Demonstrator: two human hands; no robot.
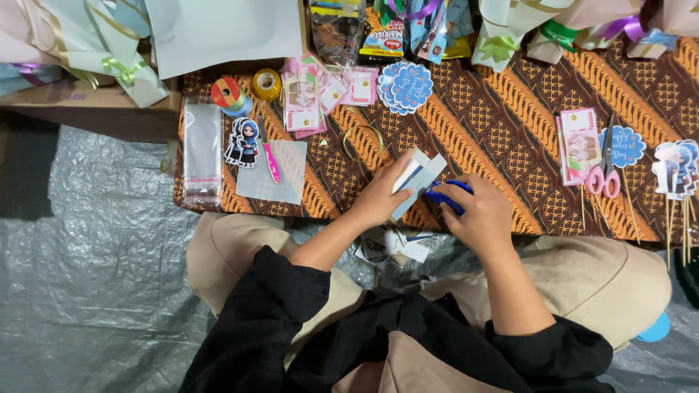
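Left hand [380, 196] gripping a pale folded card [416, 178], right hand [477, 211] closed round blue scissors [445, 194] — blades seemingly at the card's edge

Single head view, straight down, close over the table [510, 94].

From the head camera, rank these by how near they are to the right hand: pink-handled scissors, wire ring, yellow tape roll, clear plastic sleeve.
Measured from the right hand:
1. Wire ring, up and to its left, on the cloth.
2. Pink-handled scissors, off to its right.
3. Yellow tape roll, far upper left.
4. Clear plastic sleeve, at the table's left edge.
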